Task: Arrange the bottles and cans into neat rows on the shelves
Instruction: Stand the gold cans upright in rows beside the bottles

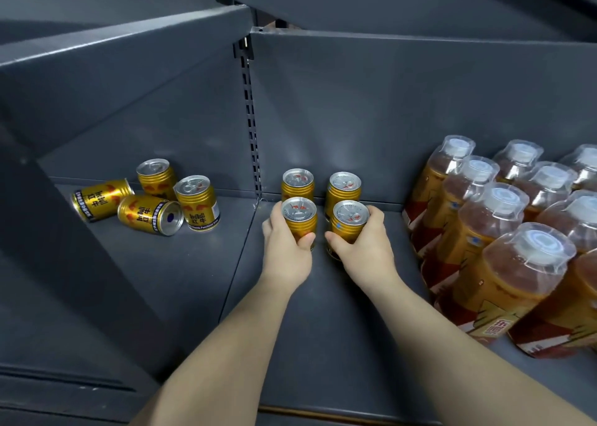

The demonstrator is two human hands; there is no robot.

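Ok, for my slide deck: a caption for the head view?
Left hand grips the left front can, right hand the right front can, before two standing cans.

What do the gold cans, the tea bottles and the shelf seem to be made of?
Gold cans: likely aluminium, glossy printed sides, bare silvery pull-tab tops.
Tea bottles: seemingly clear plastic; brown liquid shows through, shiny film over caps.
Shelf: probably painted metal, matte grey.

Free shelf (323,328) nearside, bottles (504,231) block right, cans (151,209) perhaps block left
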